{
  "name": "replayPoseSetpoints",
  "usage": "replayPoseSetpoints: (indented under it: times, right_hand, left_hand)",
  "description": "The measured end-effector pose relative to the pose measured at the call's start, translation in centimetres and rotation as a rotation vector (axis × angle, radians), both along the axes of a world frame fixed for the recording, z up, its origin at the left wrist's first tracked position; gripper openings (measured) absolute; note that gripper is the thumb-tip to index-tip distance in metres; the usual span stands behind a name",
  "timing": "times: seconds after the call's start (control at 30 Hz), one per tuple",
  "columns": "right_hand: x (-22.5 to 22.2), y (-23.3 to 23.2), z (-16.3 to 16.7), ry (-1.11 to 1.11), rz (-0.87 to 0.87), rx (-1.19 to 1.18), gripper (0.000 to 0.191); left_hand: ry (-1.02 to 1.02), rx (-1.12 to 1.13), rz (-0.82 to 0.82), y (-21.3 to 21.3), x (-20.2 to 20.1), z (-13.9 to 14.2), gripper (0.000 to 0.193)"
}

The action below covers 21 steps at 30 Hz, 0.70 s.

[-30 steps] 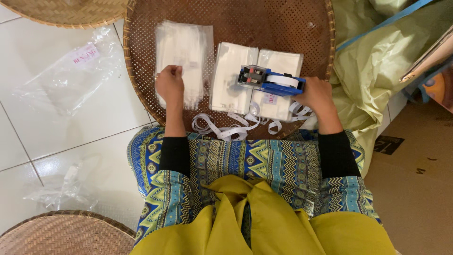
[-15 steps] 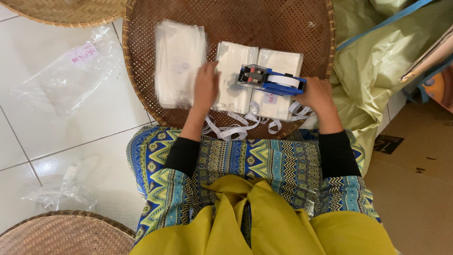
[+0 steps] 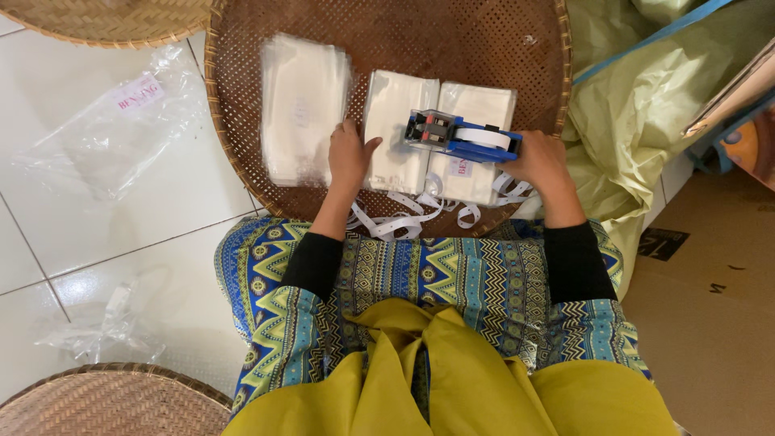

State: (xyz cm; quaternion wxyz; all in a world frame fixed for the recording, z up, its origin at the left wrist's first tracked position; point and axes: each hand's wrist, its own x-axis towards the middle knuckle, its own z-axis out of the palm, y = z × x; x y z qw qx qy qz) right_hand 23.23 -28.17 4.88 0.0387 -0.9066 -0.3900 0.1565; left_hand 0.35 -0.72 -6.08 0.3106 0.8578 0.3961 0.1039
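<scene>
Round woven tray (image 3: 242,48) on white tile floor (image 3: 89,234); left hand (image 3: 351,157) flat on packets (image 3: 395,121); right hand (image 3: 542,165) gripping blue label gun (image 3: 460,137).

Soft, even daylight lit my view, with faint shadows only. The left packet stack (image 3: 305,109) was motion-blurred; everything else stayed sharp.

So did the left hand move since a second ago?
Yes. The left hand slid to the person's right across the round woven tray, off the left stack of white packets and onto the edge of the middle stack.
</scene>
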Motion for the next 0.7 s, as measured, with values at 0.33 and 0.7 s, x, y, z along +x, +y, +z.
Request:
replayPoseSetpoints:
  times: [0.33,0.7]
  right_hand:
    - [0.1,0.0,0.0,0.032,-0.019,-0.010,0.044]
    - [0.2,-0.7,-0.1,0.125,-0.045,0.175,0.040]
  left_hand:
    - [-0.209,-0.271,0.144,1.7,-0.4,-1.2,0.027]
    - [-0.097,-0.228,0.194,1.6,-0.8,0.9,0.028]
